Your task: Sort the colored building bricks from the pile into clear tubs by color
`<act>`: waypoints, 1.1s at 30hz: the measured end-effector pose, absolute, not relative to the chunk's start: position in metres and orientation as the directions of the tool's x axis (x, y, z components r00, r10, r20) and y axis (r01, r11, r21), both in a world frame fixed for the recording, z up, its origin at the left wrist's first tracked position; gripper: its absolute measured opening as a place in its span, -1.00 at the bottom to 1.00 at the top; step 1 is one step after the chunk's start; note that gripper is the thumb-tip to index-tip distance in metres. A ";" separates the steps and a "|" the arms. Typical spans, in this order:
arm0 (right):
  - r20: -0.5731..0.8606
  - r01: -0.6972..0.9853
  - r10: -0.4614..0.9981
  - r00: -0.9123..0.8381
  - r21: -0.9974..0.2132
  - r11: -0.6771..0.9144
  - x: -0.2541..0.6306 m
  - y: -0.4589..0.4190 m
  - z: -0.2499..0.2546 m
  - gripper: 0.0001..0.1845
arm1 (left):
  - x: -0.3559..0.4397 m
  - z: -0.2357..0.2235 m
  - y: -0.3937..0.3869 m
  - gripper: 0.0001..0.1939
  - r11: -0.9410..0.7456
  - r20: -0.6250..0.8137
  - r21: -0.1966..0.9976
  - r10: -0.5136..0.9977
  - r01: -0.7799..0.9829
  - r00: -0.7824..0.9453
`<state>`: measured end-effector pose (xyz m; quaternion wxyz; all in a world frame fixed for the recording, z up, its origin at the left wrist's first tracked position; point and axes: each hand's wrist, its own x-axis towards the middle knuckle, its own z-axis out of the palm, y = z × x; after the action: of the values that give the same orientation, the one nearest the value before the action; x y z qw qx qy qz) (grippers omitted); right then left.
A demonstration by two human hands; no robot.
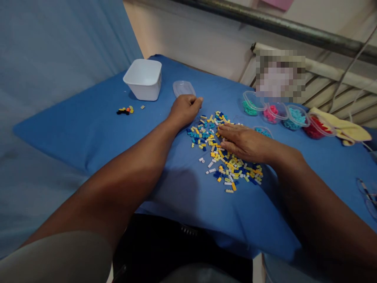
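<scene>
A loose pile of small toy building bricks (232, 163) in yellow, white, dark blue and teal lies spread on the blue cloth. My right hand (246, 142) rests over the pile with its fingers stretched out, touching bricks and hiding some of them. At the pile's upper left edge is my left hand (185, 110), its fingers curled in and the thumb laid against them. Whatever it may hold is hidden. Just behind that hand lies a clear plastic lid or shallow tub (184, 88), partly covered by it.
A white tub (143, 80) stands at the back left, near a small cluster of black, orange and yellow bricks (125, 111). Clear tubs hold green (249, 107), pink (271, 114), turquoise (294, 118) and red pieces (316, 127). A yellow cloth (343, 125) and eyeglasses (368, 194) lie right.
</scene>
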<state>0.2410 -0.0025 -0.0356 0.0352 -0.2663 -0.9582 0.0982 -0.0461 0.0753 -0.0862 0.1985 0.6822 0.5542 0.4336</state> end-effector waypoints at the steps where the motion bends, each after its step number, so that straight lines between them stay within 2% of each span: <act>1: -0.003 0.498 0.512 -0.859 -0.232 0.835 0.242 -0.005 -0.033 -0.44 | -0.046 -0.086 0.075 -0.55 -0.301 0.367 0.754 0.930 0.584 0.006; 4: -0.079 0.525 0.525 -0.847 -0.274 0.806 0.245 -0.014 -0.021 -0.49 | -0.046 -0.087 0.076 -0.55 -0.306 0.370 0.758 0.929 0.576 0.006; 8: -0.142 0.595 0.579 -0.803 -0.247 0.765 0.253 -0.022 -0.004 -0.60 | -0.046 -0.089 0.076 -0.54 -0.320 0.383 0.759 0.924 0.567 0.008; 13: -0.100 0.620 0.615 -0.782 -0.223 0.752 0.261 -0.024 0.003 -0.64 | -0.046 -0.088 0.077 -0.54 -0.314 0.376 0.757 0.927 0.572 0.011; 18: -0.139 0.609 0.594 -0.792 -0.229 0.759 0.263 -0.023 0.004 -0.70 | -0.046 -0.087 0.076 -0.55 -0.288 0.355 0.762 0.935 0.580 -0.002; 21: -0.108 0.616 0.609 -0.786 -0.226 0.755 0.261 -0.025 0.004 -0.70 | -0.045 -0.087 0.075 -0.55 -0.296 0.361 0.761 0.933 0.576 0.003; 28: -0.129 0.597 0.586 -0.800 -0.269 0.756 0.252 -0.030 0.005 -0.70 | -0.045 -0.087 0.074 -0.54 -0.298 0.359 0.765 0.933 0.570 0.007; 33: -0.063 0.596 0.602 -0.796 -0.258 0.761 0.248 -0.029 0.004 -0.72 | -0.044 -0.086 0.072 -0.55 -0.287 0.348 0.763 0.937 0.579 0.006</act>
<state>0.2478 -0.0290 0.0045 0.0118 -0.3192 -0.9382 0.1332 -0.0444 0.0716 -0.0856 0.2089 0.6776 0.5594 0.4293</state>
